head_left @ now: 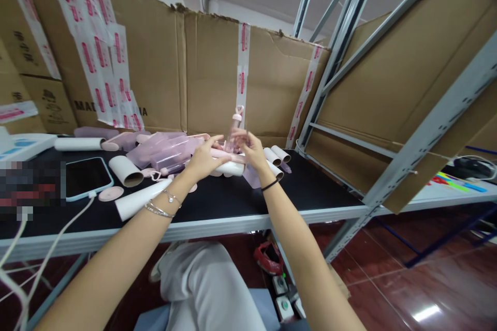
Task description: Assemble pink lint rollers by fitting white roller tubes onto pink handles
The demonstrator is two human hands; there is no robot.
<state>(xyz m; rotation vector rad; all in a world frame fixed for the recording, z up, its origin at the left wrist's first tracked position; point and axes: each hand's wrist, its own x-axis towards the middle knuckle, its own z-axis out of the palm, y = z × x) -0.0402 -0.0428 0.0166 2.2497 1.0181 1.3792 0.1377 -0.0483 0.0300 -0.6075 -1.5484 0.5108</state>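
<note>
Both my hands are raised over the back of the black work table (233,201). My left hand (204,158) and my right hand (252,151) together hold a clear pink bottle (234,132) upright, its pink cap at the top. The fingers of each hand pinch its lower part. Under the hands lie white paper tubes (233,168) and several more pink bottles (171,151). My left wrist wears bracelets; my right wrist has a black band.
A phone (86,177) on a white cable lies at the left beside a rolled white tube (126,170) and a pink disc (111,194). Cardboard sheets (186,72) wall the back. A grey metal rack upright (427,134) slants across the right.
</note>
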